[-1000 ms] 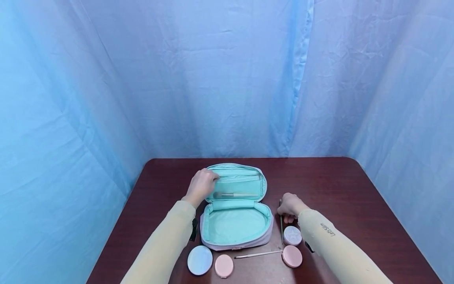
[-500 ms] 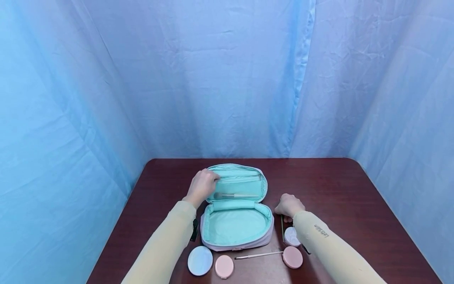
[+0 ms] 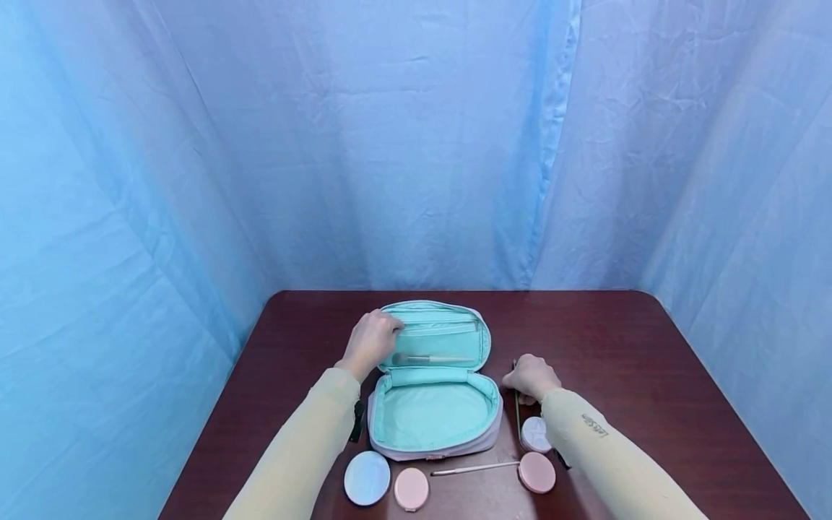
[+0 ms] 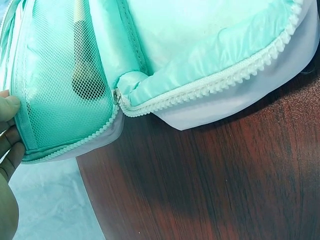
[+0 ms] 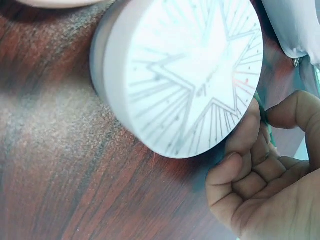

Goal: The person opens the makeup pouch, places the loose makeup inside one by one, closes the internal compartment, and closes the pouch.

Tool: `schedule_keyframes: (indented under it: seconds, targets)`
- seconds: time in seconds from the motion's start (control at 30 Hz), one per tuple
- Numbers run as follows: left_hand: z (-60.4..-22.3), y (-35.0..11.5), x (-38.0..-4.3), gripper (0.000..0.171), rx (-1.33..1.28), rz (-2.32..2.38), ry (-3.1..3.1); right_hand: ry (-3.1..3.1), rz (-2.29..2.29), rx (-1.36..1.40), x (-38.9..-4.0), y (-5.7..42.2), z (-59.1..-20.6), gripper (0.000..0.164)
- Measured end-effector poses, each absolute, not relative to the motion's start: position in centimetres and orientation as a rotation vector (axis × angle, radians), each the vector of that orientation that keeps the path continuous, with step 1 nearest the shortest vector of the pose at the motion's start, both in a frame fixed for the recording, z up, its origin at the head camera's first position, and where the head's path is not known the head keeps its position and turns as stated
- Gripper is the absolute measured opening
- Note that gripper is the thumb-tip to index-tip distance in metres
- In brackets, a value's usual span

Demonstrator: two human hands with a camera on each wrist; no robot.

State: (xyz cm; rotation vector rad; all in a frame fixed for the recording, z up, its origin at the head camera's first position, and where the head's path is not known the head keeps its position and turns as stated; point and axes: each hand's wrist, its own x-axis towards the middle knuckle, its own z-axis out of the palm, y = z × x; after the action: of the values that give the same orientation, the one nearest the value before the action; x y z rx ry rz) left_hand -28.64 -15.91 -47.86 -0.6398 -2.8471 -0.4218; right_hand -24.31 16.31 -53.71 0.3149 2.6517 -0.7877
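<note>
A lavender cosmetic bag [image 3: 490,439] with a mint lining lies unzipped, its lid [image 3: 481,339] folded back. My left hand [image 3: 372,338] holds the lid's left edge; in the left wrist view the thumb [image 4: 9,107] lies at the mesh pocket's rim. Behind the mesh [image 4: 50,100] is a makeup brush [image 4: 87,82]. Right of the bag, my right hand [image 3: 533,377] pinches a thin dark green stick [image 3: 518,419] between thumb and forefinger, the other fingers curled. Its kind cannot be told. A round white container [image 5: 200,75] with a star lid stands beside that hand.
Along the front lie a pale blue round case [image 3: 367,478], a pink round compact [image 3: 412,490], a thin brush [image 3: 474,469] and a second pink compact [image 3: 536,473]. The dark wood table [image 3: 598,325] meets blue curtains [image 3: 416,180] at its back and sides.
My right hand has shifted slightly on the green stick, whose far end shows again above the fingers. The left hand has stayed on the lid.
</note>
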Motion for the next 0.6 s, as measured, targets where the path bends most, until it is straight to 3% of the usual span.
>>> schedule_keyframes:
  seconds: [0.3,0.6]
  targets:
    - [-47.8,-15.9,-28.7,0.024,-0.649,-0.404,-2.849,2.519,-1.065,0.333,-25.4,17.7,-52.9,0.029]
    - [-48.1,-15.9,-28.7,0.025,-0.65,-0.428,-2.838,2.232,-1.6,0.346,-26.2,19.4,-51.4,0.027]
